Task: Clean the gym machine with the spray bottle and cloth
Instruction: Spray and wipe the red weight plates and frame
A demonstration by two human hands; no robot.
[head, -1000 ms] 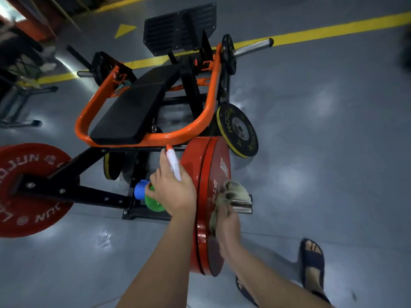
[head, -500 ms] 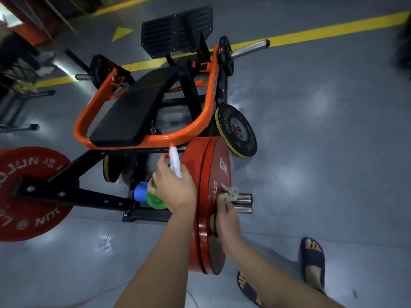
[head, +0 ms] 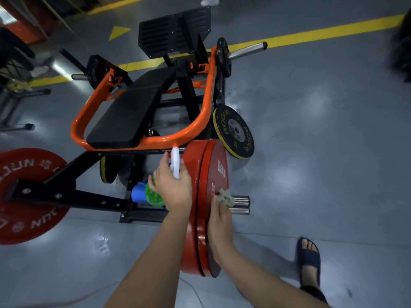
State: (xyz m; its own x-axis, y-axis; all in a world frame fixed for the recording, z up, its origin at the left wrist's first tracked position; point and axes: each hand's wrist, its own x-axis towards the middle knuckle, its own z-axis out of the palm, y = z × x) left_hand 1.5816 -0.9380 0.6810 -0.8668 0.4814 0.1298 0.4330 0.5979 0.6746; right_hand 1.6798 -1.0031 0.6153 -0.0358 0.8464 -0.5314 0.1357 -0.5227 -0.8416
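The cloth (head: pixel 225 197) is bunched small against the outer face of the red plates (head: pixel 201 174), right where the steel sleeve (head: pixel 241 202) comes out. The right hand (head: pixel 220 221) lies flat along that face, its fingers (head: pixel 216 202) grasping the cloth at their tips. The sleeve's long axis runs out to the right, away from the plate, so wiping it would mean sliding the cloth rightwards off the face; the right hand is the nearer one by far.

On the far side of the plates the left hand (head: pixel 174 185) has its fingers clenched round the spray bottle (head: pixel 155 195), green body low and white nozzle pointing up towards the orange frame of the gym machine (head: pixel 142 112).

The red plate face reads "25"; its white label is too blurred. The black plate (head: pixel 233 132) beyond says "ROGUE" in yellow, twice. The second red plate (head: pixel 29 196) at the left shows "NUL" and "JUN".
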